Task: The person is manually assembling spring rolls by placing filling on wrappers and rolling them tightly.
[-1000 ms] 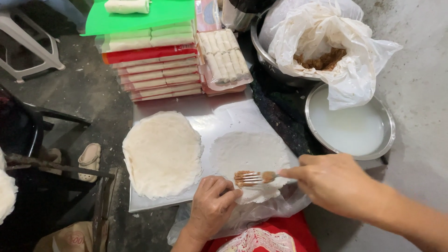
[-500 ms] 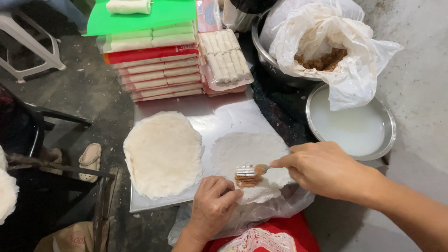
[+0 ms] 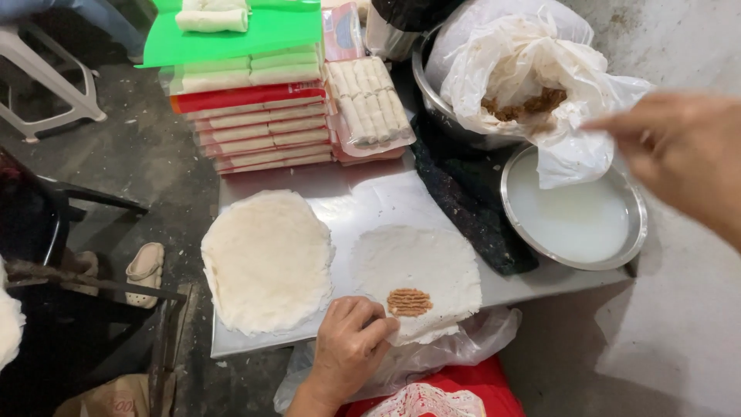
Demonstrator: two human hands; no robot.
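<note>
A thin round white wrapper (image 3: 421, 266) lies on a metal tray (image 3: 340, 205), with a small flat patch of brown filling (image 3: 409, 302) near its front edge. My left hand (image 3: 347, 347) rests with curled fingers on the wrapper's near edge, just left of the filling. My right hand (image 3: 683, 154) is blurred at the upper right, over a metal bowl of white liquid (image 3: 575, 216), fingers pointing toward a white plastic bag of brown filling (image 3: 532, 100). No fork shows in it. A stack of round wrappers (image 3: 266, 259) sits on the tray's left half.
Packs of finished rolls (image 3: 255, 123) are stacked behind the tray under a green board (image 3: 239, 35). An open pack of rolls (image 3: 367, 100) leans beside them. A dark cloth (image 3: 471, 208) lies between tray and bowl. A white stool (image 3: 46, 85) and sandals (image 3: 145, 266) are at left.
My right hand has lifted away from the wrapper and swung up to the right, leaving a patch of filling behind. The fork it held is out of sight. My left hand stayed put.
</note>
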